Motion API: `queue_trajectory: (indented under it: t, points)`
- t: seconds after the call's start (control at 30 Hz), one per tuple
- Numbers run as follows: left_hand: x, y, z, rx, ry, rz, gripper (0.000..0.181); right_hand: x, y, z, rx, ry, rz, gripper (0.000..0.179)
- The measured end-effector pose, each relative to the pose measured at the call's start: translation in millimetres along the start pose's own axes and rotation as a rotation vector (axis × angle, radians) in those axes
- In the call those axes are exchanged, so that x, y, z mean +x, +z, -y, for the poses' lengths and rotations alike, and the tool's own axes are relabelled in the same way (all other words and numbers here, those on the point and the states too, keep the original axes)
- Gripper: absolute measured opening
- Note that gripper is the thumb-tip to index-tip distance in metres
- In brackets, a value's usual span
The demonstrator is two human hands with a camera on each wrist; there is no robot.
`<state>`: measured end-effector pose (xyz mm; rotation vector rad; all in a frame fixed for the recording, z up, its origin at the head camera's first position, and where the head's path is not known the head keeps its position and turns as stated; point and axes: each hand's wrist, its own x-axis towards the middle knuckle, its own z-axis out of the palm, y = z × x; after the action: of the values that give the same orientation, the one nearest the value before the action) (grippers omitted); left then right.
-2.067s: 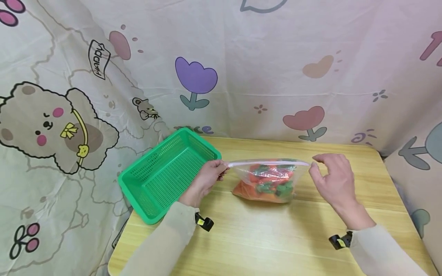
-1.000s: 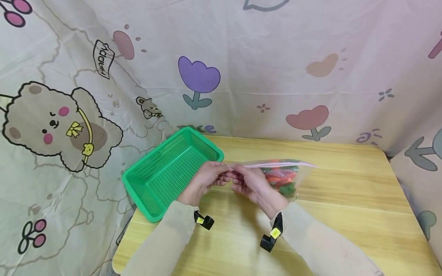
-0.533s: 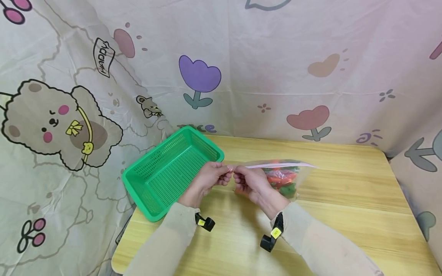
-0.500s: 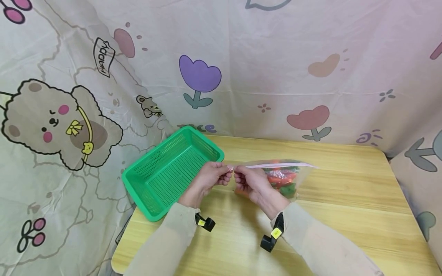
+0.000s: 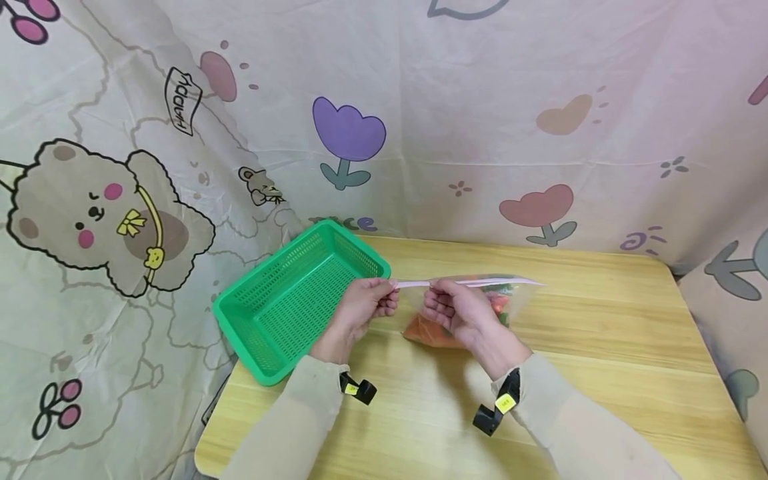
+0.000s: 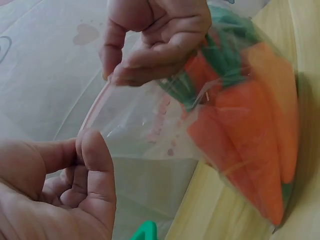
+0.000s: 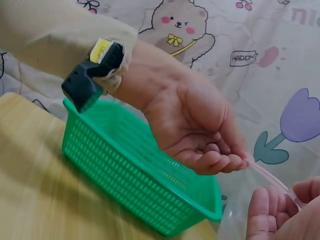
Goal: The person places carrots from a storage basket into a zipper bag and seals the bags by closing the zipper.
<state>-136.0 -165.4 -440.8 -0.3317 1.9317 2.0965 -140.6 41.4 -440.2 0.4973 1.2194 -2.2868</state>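
Observation:
A clear zip bag (image 5: 517, 298) with a pinkish-white zip strip (image 5: 413, 285) stands at the middle of the table, its mouth edge raised. Through its film show orange carrots (image 6: 250, 140) with green tops. My left hand (image 5: 364, 308) pinches the strip's left end between thumb and curled forefinger. A short way along to the right, my right hand (image 5: 465, 310) pinches the same strip, the other fingers curled beneath. In the right wrist view the strip runs taut between the left hand (image 7: 195, 122) and the right hand (image 7: 282, 215). Part of the bag is behind the right hand.
A green perforated plastic basket (image 5: 300, 310) sits at the table's left, close beside my left hand. The wooden table (image 5: 606, 333) meets a printed cloth backdrop (image 5: 444, 120) at the back and left.
My right hand came in from the bag's right end to the left hand, then slid a little rightward along the strip. The left hand kept its pinch at the left end.

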Motion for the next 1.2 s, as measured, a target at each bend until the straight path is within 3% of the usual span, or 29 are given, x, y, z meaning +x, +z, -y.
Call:
queue_trajectory:
  t: [0.17,0.3,0.63,0.93,1.2]
  points:
    - [-3.8,6.9,4.6,-0.105,-0.014,0.012,0.037,0.7,-3,-1,-0.038,-0.008,0.014,0.012]
    - [-3.0,15.6,8.2,-0.145,0.0,0.002,0.028,0.7,-5,-1,-0.057,-0.021,0.011,0.011]
    - [-1.6,14.1,6.0,-0.137,0.0,0.018,0.025,0.2,-12,3,-0.038,0.028,0.099,0.016]
    - [0.3,12.2,5.1,-0.13,-0.014,0.045,0.029,-1.6,-11,4,-0.017,0.03,0.061,0.012]
    - [1.4,11.2,4.7,-0.113,-0.055,0.07,0.033,0.3,-12,7,-0.024,0.048,0.086,0.015]
